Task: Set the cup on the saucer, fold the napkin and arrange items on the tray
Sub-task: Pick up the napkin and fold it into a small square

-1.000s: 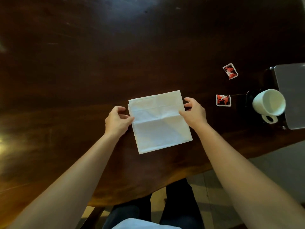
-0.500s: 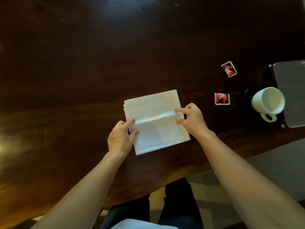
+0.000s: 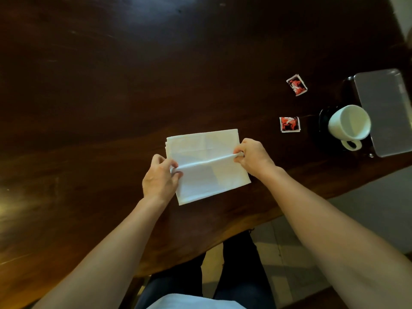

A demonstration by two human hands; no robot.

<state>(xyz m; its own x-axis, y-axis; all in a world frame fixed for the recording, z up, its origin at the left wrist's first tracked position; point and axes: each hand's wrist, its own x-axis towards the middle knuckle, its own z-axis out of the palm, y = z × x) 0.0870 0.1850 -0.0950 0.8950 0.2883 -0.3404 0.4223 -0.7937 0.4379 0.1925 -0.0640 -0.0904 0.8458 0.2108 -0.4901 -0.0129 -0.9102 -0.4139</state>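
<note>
While both hands, left hand (image 3: 161,177) and right hand (image 3: 253,157), pinch the napkin (image 3: 207,166), its raised crease runs left-right.

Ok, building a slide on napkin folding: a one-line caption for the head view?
Left hand and right hand pinch a white napkin along its middle crease on a dark table.

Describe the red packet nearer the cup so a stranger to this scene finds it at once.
Start at the grey tray on the right of the dark wooden table; the white cup sits on a dark saucer against the tray's left side. Left of the saucer lies a small red packet. It sits square-on and closest to the napkin, whereas the other packet lies farther away, tilted.
</note>
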